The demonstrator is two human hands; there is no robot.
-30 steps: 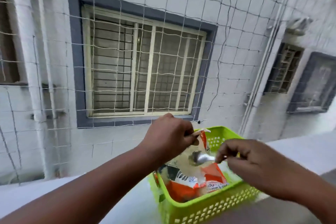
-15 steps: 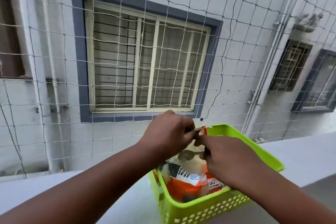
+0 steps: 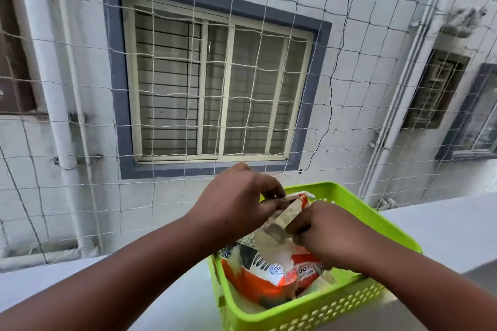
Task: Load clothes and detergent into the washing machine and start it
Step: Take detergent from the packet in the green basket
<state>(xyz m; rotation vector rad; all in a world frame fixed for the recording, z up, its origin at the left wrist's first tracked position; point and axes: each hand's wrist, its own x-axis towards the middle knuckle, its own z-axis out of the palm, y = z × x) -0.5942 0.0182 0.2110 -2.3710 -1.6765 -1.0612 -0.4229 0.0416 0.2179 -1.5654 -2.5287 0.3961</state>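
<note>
An orange and white detergent packet stands upright in a lime green plastic basket at the lower right. My left hand pinches the packet's folded top edge. My right hand is closed at the same opening, pressed against the packet just right of my left hand. A grey spoon bowl shows at the packet's mouth below my fingers, and its handle is hidden inside my right hand. No washing machine or clothes are in view.
The basket sits on a pale ledge that runs across the bottom. A rope safety net hangs just behind it. Beyond the net are a building wall, a barred window and drain pipes.
My right hand has moved left from beside the packet to its top, bringing the spoon into the opening. My left hand has kept its hold on the packet's top edge.
</note>
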